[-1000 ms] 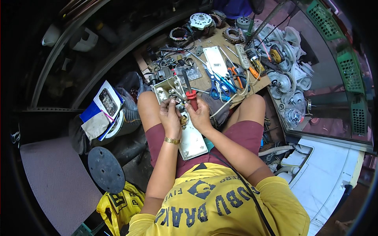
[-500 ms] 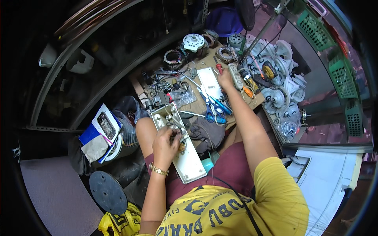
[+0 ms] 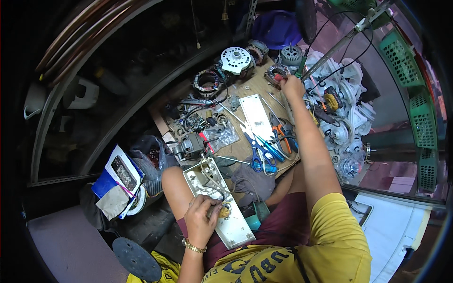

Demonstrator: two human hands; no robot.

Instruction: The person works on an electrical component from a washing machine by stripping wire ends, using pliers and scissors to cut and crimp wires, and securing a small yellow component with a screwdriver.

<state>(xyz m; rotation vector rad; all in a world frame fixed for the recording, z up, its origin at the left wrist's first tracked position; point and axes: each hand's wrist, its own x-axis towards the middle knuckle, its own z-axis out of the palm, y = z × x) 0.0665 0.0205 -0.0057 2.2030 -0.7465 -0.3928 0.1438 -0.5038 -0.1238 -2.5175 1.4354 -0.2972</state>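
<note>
Across my lap lies a long cream-coloured housing point(image 3: 236, 229), open side up, with wires and a round yellowish-brown part point(image 3: 225, 211) inside. My left hand point(image 3: 202, 218) is over its middle, thumb and fingers pinched together beside the wires point(image 3: 214, 181); what they grip is too small to make out. At the far right of the board my right hand point(image 3: 293, 88) is closed around a red-handled screwdriver point(image 3: 279, 77). It is raised close to a ring-shaped motor winding point(image 3: 273, 71). Most of the screwdriver is hidden from view.
On the wooden board point(image 3: 239, 158) are a white cover plate point(image 3: 257, 115), blue scissors point(image 3: 257, 155), orange-handled pliers point(image 3: 278, 129) and a grey motor point(image 3: 192, 145). A white slotted motor end point(image 3: 236, 59) stands behind. White plastic parts point(image 3: 342, 134) pile up at right, below a slanting metal pole point(image 3: 330, 54).
My right hand has lifted the screwdriver and moved it right toward the far winding. My left hand stays at the housing. The whole view has shifted slightly.
</note>
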